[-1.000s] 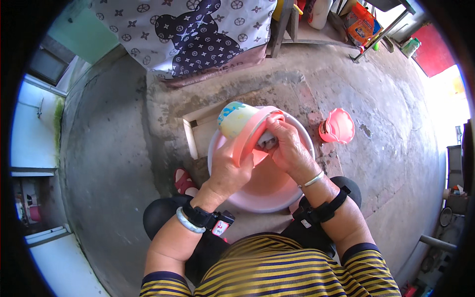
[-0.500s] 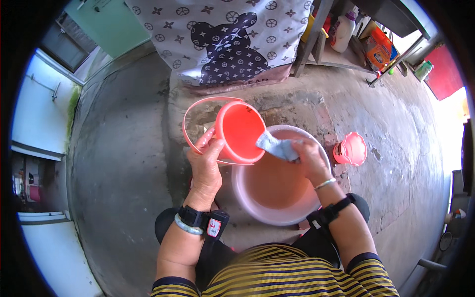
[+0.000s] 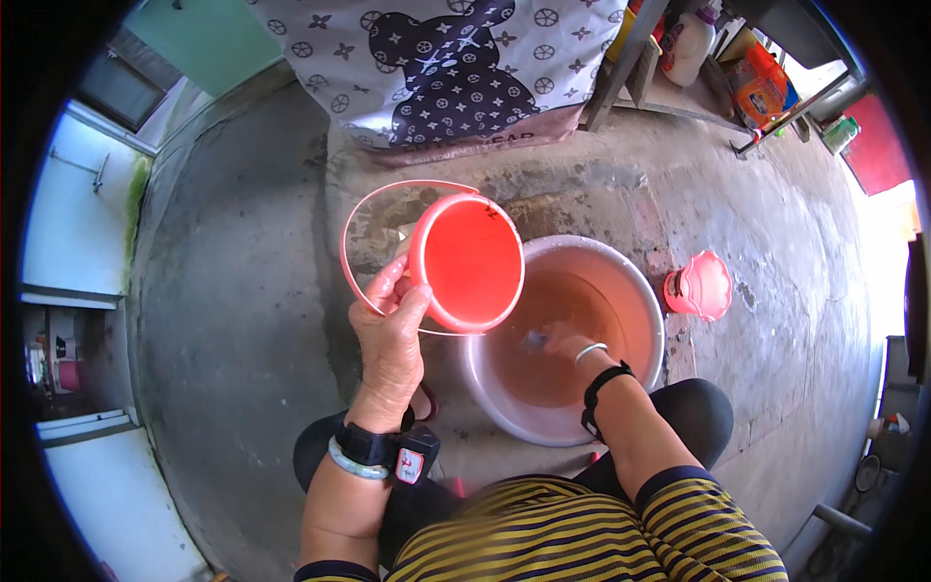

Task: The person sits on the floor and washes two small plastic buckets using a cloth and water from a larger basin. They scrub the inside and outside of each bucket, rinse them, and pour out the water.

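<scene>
My left hand grips the rim of a small pink bucket, tipped so its open mouth faces me, with its thin handle looped out to the left. My right hand is dipped into the water of a large pink basin on the concrete floor. A small grey cloth lies in the water at its fingertips; whether the fingers close on it I cannot tell.
A pink lid lies on the floor right of the basin. A patterned fabric hangs at the back. Bottles and packets stand at the far right. My knees flank the basin's near side.
The bucket has turned from sideways over the basin to mouth toward me at the left. My right hand, which held the cloth at the bucket's rim, has dropped into the basin's water.
</scene>
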{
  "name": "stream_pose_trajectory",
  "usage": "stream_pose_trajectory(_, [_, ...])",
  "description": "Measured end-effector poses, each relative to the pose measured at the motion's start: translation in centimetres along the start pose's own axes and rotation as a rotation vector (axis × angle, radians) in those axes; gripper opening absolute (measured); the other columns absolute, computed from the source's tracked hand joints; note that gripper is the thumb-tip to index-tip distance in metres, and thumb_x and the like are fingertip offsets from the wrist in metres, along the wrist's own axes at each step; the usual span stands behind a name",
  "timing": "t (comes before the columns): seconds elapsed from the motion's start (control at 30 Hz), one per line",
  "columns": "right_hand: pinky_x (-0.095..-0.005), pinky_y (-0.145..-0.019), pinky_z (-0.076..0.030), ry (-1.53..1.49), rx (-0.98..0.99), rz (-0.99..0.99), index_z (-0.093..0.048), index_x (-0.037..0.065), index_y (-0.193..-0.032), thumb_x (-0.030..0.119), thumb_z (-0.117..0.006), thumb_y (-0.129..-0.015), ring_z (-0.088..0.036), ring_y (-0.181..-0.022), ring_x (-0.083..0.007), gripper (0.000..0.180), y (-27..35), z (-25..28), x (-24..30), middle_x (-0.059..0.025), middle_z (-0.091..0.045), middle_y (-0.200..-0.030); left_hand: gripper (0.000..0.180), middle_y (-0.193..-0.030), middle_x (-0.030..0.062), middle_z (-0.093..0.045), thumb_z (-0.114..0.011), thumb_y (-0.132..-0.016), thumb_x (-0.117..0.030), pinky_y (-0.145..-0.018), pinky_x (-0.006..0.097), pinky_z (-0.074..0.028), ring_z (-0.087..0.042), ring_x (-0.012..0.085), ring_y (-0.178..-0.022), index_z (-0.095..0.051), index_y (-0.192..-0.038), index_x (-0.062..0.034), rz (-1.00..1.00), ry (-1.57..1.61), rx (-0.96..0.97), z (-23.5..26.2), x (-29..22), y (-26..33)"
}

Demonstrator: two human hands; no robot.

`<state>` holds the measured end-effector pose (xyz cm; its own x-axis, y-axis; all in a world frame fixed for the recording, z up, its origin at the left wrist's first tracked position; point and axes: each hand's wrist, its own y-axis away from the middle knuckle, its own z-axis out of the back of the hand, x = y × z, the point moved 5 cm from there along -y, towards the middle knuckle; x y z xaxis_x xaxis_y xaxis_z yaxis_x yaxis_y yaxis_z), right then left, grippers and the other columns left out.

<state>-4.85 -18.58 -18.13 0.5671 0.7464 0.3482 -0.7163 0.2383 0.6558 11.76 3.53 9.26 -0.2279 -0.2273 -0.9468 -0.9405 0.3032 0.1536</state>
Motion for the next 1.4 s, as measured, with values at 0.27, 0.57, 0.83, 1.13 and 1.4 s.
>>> stream_pose_trajectory(0.27, [-0.0423, -0.097, -0.051, -0.241, 0.274, 0.380, -0.069, 0.010, -0.124, 0.018, -0.057, -0.089, -0.065, -0.116, -0.0353, 0.038, 8.6, 7.4, 8.7, -0.0188, -0.070, -0.122, 0.039, -0.102, 0.0096, -0.073, -0.064, -0.090, 0.003, -0.084, 0.027, -0.054, -0.068, 0.0109, -0.091, -0.062, -0.128, 0.0090, 0.046, -0.036, 0.264, -3.7, 0.0, 2.1])
stream_pose_trajectory(0.57, [-0.0468, -0.089, -0.056, 0.405, 0.394, 0.268, -0.075, 0.011, -0.107, 0.022, -0.056, -0.093, -0.071, -0.104, -0.0349, 0.026, 17.6, 7.9, 4.9, -0.0167, -0.074, -0.110, 0.040, -0.096, 0.0155, -0.073, -0.069, -0.085, -0.004, -0.083, 0.036, -0.056, -0.071, 0.0241, -0.089, -0.066, -0.125, -0.0001, -0.338, -0.662, 0.566, -9.9, 6.7, 4.8])
stream_pose_trajectory(0.83, [-0.0492, -0.086, -0.056, 0.257, 0.153, 0.306, -0.075, 0.007, -0.098, 0.021, -0.061, -0.090, -0.071, -0.098, -0.0388, 0.021, 17.6, 9.8, 2.9, -0.0192, -0.074, -0.100, 0.041, -0.100, 0.0232, -0.069, -0.068, -0.083, -0.011, -0.085, 0.050, -0.055, -0.068, 0.0405, -0.096, -0.067, -0.124, -0.0053, -0.206, -1.277, 0.674, -13.2, 15.1, 5.5])
stream_pose_trajectory(1.13, [-0.0484, -0.081, -0.058, 0.216, 0.097, 0.394, -0.076, 0.006, -0.093, 0.016, -0.064, -0.084, -0.073, -0.093, -0.0387, 0.018, 18.6, 10.3, 2.4, -0.0185, -0.075, -0.095, 0.028, -0.096, 0.0263, -0.073, -0.066, -0.080, -0.010, -0.086, 0.048, -0.055, -0.071, 0.0406, -0.096, -0.075, -0.107, -0.0090, 0.157, -1.409, 0.794, -11.8, 22.9, 4.8])
stream_pose_trajectory(1.4, [-0.0474, -0.077, -0.059, 0.316, -0.131, 0.217, -0.075, 0.011, -0.093, 0.036, -0.054, -0.095, -0.073, -0.089, -0.0353, 0.033, 19.5, 17.5, 1.4, -0.0158, -0.075, -0.095, 0.044, -0.108, 0.0075, -0.073, -0.065, -0.085, -0.001, -0.082, 0.032, -0.057, -0.069, 0.0158, -0.090, -0.067, -0.129, 0.0020, 0.546, -0.361, 0.438, -8.6, 20.4, 3.9])
